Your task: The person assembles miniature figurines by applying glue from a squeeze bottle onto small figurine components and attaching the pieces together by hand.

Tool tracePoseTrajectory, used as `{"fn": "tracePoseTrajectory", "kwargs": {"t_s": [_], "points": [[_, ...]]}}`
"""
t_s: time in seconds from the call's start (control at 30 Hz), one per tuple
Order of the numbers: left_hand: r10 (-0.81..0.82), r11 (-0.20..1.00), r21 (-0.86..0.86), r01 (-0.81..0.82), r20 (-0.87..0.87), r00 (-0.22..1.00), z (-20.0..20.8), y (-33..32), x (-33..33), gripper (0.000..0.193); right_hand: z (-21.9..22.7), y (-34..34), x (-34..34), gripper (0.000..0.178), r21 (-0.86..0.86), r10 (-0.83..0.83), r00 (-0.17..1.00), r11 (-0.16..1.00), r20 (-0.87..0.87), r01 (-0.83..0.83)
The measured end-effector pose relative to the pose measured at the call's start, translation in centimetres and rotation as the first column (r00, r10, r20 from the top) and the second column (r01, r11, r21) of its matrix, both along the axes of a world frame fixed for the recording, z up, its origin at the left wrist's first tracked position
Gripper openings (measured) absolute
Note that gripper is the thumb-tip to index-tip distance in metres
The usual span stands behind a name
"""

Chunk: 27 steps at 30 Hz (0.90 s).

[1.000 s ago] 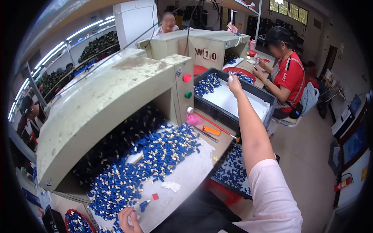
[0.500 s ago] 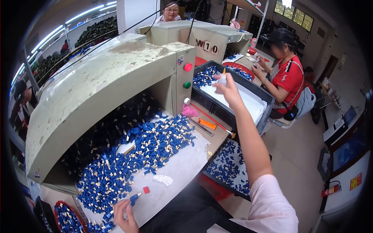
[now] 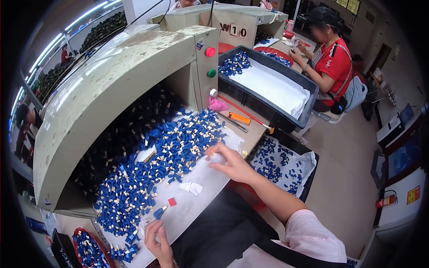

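While the right hand (image 3: 230, 163) hovers by the near edge of the blue pieces (image 3: 178, 145), its thumb and fingers are bent toward each other around a small white thing (image 3: 216, 158), mostly hidden. The left hand (image 3: 158, 241) is loosely curled, thumb apart from the fingers, at the table's (image 3: 181, 216) near edge; whether it holds anything I cannot tell. Just beyond its fingertips lies a loose piece (image 3: 159, 212), blue with a pale tip, beside a red square (image 3: 172, 202). A white scrap (image 3: 191, 187) lies between the hands. The blue pieces spread in a heap from the machine's (image 3: 111, 76) dark opening onto the table; more sit in the far-left corner of the black tray (image 3: 241, 92).
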<state>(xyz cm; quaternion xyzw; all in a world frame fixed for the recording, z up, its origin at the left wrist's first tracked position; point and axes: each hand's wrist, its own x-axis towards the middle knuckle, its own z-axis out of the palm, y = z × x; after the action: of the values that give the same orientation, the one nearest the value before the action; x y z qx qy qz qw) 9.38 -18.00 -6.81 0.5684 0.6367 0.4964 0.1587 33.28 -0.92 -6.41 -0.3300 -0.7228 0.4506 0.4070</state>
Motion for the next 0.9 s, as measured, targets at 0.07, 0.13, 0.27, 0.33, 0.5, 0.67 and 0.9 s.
{"fn": "tracePoseTrajectory", "kwargs": {"t_s": [0.07, 0.13, 0.27, 0.33, 0.5, 0.67, 0.9], "points": [[0.033, 0.998, 0.054, -0.034, 0.012, 0.999, -0.4, 0.2, 0.7, 0.011, -0.2, -0.7, 0.6, 0.023, -0.035, -0.152, 0.988, 0.988, 0.011, 0.152], [-0.01, 0.999, 0.041, 0.009, 0.028, 1.0, -0.5, 0.2, 1.1, 0.011, -1.6, -1.7, 0.1, 0.021, -0.107, -0.155, 0.982, 0.984, -0.108, 0.144], [-0.046, 0.999, 0.013, 0.045, 0.052, 0.998, -0.7, 0.1, 1.9, 0.01, -0.8, -5.0, -1.7, 0.021, -0.167, -0.076, 0.997, 0.983, -0.005, 0.074], [-0.03, 0.999, 0.017, 0.029, 0.057, 0.998, -1.3, 0.1, 2.6, 0.009, -1.5, -6.3, -2.8, 0.021, -0.329, -0.015, 0.974, 0.942, -0.225, -0.061], [-0.056, 0.998, -0.002, 0.057, 0.092, 0.994, -2.2, -0.6, 2.5, 0.009, 7.3, -7.3, -3.3, 0.02, 0.163, 0.319, 0.541, 0.935, -0.778, -0.316], [0.054, 0.998, 0.025, -0.058, 0.161, 0.985, -2.7, -1.2, 1.3, 0.008, 14.7, -7.5, -6.3, 0.018, 0.631, 0.638, 0.086, 0.77, -0.765, -0.097], [-0.021, 0.996, 0.093, -0.002, 0.248, 0.968, -2.4, -0.6, 1.4, 0.01, 17.1, -8.5, -7.9, 0.015, 0.563, 0.599, 0.185, 0.799, -0.779, -0.214]]}}
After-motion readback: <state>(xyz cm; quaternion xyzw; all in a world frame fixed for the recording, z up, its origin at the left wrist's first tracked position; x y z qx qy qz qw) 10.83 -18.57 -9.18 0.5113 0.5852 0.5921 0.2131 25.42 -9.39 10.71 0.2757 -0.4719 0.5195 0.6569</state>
